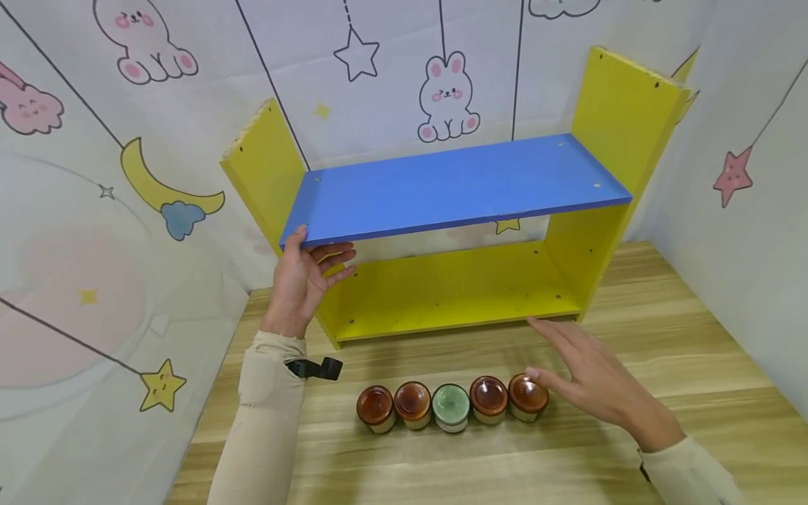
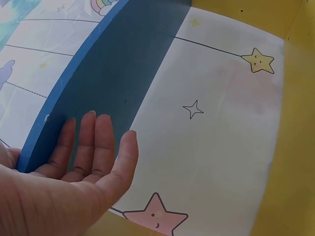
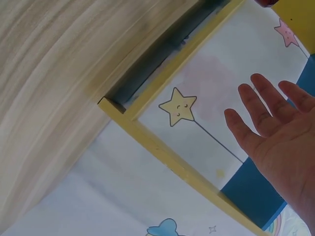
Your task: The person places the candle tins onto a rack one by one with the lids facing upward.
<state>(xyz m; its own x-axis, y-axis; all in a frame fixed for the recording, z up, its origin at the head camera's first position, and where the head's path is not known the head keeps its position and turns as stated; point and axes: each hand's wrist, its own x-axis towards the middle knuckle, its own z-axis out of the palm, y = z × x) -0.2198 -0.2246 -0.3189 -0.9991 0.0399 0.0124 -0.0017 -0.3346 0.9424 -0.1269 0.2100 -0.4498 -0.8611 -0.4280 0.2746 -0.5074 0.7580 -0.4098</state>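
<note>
A shelf unit with yellow side panels (image 1: 631,126) and a blue shelf board (image 1: 454,186) stands on the table. My left hand (image 1: 303,280) holds the board's front left corner, thumb on top and fingers below. In the left wrist view those fingers (image 2: 101,147) lie under the board, slightly bent. My right hand (image 1: 596,372) hovers over the table in front of the unit, fingers extended and holding nothing. Its thumb appears beside or over the rightmost brown-topped jar (image 1: 528,394); contact is unclear. A green-topped jar (image 1: 451,403) sits mid-row among several brown-topped ones.
The unit's lower yellow board (image 1: 442,287) sits close to the wood-grain table (image 1: 682,337). Behind and at both sides hang white sheets (image 1: 391,98) printed with stars and rabbits. A small black device (image 1: 315,368) is strapped to the left wrist.
</note>
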